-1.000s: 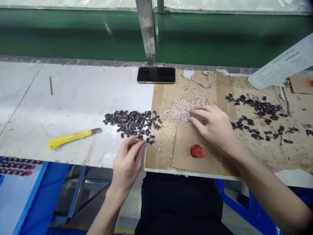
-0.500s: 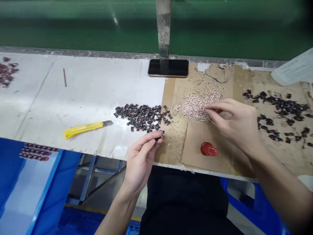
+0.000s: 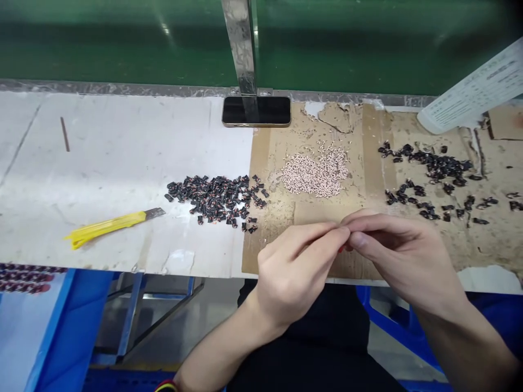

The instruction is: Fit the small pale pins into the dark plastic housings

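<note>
Over the cardboard, my left hand (image 3: 296, 267) and my right hand (image 3: 404, 253) meet at the fingertips, both pinched closed. A small black piece showed in my left fingers a moment earlier; the fingers now cover it. Whatever my right fingertips pinch is too small or hidden to make out. A bit of red paste (image 3: 341, 249) peeks out beneath the fingertips, mostly hidden. Beyond the hands lies a heap of tiny copper-coloured bits (image 3: 314, 173). To its left is a pile of small black pieces with coppery ends (image 3: 216, 197); more black pieces (image 3: 443, 166) are scattered at right.
A yellow-handled knife with its blade out (image 3: 110, 226) lies at left, a thin brown strip (image 3: 65, 134) behind it. A phone (image 3: 256, 111) rests by the metal post (image 3: 241, 46). A whitish container (image 3: 469, 90) leans at back right. A blue-edged tray (image 3: 53, 332) sits lower left.
My right hand has drawn back from the copper-coloured heap toward me, and my left hand has moved right to meet it. The view has shifted to the right.
</note>
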`<control>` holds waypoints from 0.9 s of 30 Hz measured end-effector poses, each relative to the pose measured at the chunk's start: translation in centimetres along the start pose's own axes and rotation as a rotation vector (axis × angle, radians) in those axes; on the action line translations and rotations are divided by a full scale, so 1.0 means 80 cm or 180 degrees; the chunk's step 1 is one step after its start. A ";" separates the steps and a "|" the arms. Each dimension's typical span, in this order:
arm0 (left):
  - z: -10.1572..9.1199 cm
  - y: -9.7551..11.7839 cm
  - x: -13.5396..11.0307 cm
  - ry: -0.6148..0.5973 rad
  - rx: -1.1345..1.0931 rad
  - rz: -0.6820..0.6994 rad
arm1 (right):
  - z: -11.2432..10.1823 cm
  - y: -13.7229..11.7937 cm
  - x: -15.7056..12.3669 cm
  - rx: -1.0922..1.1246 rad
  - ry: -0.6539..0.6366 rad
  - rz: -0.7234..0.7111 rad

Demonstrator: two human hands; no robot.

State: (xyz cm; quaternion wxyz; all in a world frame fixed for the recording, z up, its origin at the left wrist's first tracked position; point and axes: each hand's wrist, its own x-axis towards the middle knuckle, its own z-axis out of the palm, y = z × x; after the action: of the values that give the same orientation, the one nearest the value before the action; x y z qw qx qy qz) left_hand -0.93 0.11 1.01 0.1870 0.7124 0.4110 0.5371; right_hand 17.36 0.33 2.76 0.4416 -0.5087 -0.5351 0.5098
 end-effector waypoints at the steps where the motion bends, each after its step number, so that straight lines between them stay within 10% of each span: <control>1: 0.001 -0.001 0.000 -0.0037 0.0069 0.0080 | 0.001 -0.002 -0.002 -0.0039 0.0015 -0.0030; 18: 0.009 -0.002 -0.020 -0.0057 0.0218 0.0205 | 0.025 0.000 -0.030 -0.0200 0.0500 -0.0087; 27: -0.008 -0.007 -0.028 0.0061 -0.0481 -0.1483 | -0.008 0.027 -0.050 -0.1817 0.0457 -0.0680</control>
State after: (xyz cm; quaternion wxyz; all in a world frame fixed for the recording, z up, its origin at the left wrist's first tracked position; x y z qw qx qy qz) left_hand -1.92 -1.39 -0.54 0.3547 0.5773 0.5246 0.5154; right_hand 18.56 -3.67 0.85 0.3686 -0.5878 -0.6745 0.2524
